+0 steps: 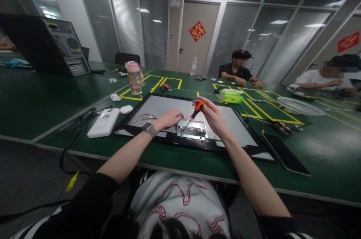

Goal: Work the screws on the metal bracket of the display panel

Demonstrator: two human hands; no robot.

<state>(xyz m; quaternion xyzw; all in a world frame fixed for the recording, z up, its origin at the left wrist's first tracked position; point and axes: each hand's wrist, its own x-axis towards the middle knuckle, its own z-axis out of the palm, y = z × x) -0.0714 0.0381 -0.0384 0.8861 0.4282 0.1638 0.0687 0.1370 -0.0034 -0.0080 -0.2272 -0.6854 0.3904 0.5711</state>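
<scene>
A monitor panel [159, 105] with a black frame lies face down on the green table, its pale back showing. Near its front edge sits a silver metal bracket [200, 128]. In my right hand [214, 117] is a screwdriver [197, 109] with an orange and black handle, tilted with its shaft down to the left. Its tip is at the bracket; whether it sits in a screw is too small to tell. My left hand [170, 118], wearing a watch, lies at the bracket's left end, fingers extended and partly hidden.
Left of the panel are a white phone-shaped device [103, 122], a white case [126, 109], cables and a pink-lidded bottle [134, 79]. Rightward lie a black tablet [284, 152], a tissue pack [230, 96] and a white racket-like object [299, 106]. A computer case [42, 47] stands far left; two people sit opposite.
</scene>
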